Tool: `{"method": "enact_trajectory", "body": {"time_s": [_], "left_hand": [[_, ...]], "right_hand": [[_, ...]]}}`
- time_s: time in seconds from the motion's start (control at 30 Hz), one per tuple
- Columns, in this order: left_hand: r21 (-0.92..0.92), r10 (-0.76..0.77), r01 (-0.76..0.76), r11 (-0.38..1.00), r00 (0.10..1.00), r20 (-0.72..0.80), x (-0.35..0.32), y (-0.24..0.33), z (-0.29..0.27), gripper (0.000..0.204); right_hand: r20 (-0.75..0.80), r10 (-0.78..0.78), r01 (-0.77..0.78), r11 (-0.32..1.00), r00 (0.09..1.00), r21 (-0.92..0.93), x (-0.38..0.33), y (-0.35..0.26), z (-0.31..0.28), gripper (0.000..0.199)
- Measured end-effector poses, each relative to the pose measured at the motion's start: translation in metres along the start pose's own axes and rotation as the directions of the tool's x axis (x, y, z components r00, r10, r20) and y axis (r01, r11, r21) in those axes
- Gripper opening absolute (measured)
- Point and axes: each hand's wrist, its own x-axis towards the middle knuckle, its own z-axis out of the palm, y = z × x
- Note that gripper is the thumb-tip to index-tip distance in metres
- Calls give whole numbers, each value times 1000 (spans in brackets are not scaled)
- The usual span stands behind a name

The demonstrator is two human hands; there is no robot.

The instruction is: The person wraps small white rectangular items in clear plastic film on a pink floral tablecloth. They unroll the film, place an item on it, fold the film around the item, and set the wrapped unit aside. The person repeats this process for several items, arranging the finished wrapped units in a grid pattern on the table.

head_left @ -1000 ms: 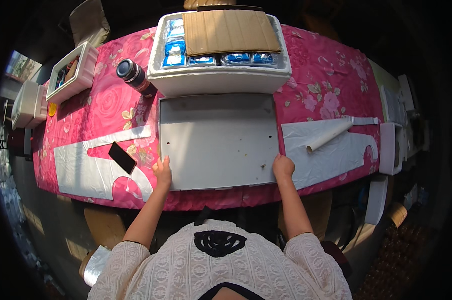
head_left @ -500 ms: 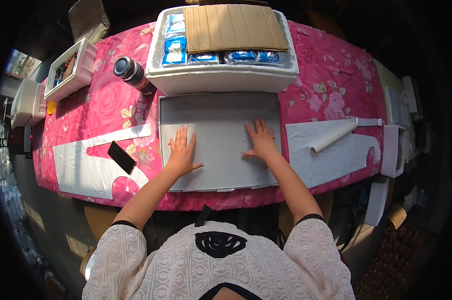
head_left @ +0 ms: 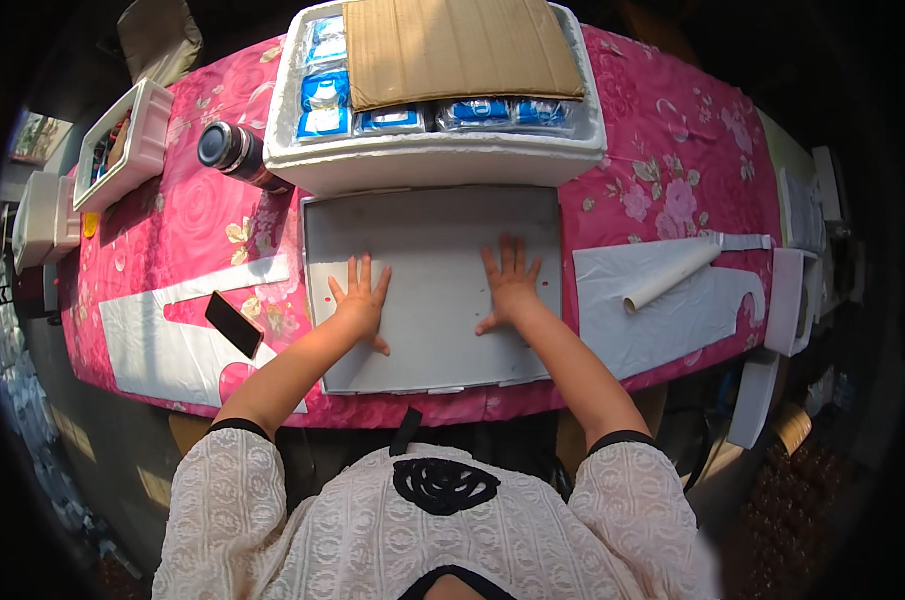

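Both palms lie on a flat grey rectangular board [head_left: 427, 340] in front of me. My left hand [head_left: 359, 302] rests on its left half with the fingers spread and the thumb out to the right. On the right half, my right hand [head_left: 513, 288] is spread too, fingers pointing away from me and thumb to the left. Neither holds anything. Just behind the board stands a white foam box [head_left: 442, 160] with blue-and-white packets [head_left: 324, 90] in it. A sheet of brown cardboard [head_left: 462, 50] covers most of them.
A dark-lidded bottle [head_left: 230, 150] stands left of the box. Left of the board, a phone [head_left: 234, 325] lies by a white plastic bag [head_left: 152, 345]. Another white bag [head_left: 652, 310] with a white roll [head_left: 672, 274] is on the right. A white bin [head_left: 122, 150] sits far left.
Both hands stay spread on the board. The left hand has shifted slightly left, and the right has moved a little. The box appears larger and nearer as the view has shifted.
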Motion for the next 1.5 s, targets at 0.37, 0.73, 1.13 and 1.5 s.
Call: {"method": "enact_trajectory", "body": {"time_s": [0.37, 0.73, 1.13, 1.5], "left_hand": [[-7, 14, -14, 1000, 999, 36, 8, -3, 2, 138], [11, 18, -19, 1000, 998, 63, 8, -1, -6, 135], [-9, 23, -22, 1000, 997, 78, 10, -3, -7, 132], [-4, 16, -16, 1000, 996, 82, 11, -3, -5, 130]], "right_hand": [[8, -10, 10, 1000, 1000, 14, 4, 2, 3, 140], [10, 22, -21, 1000, 1000, -17, 0, -2, -7, 139], [67, 38, -36, 999, 997, -21, 5, -3, -3, 140], [14, 26, -26, 999, 1000, 27, 7, -2, 7, 138]]}}
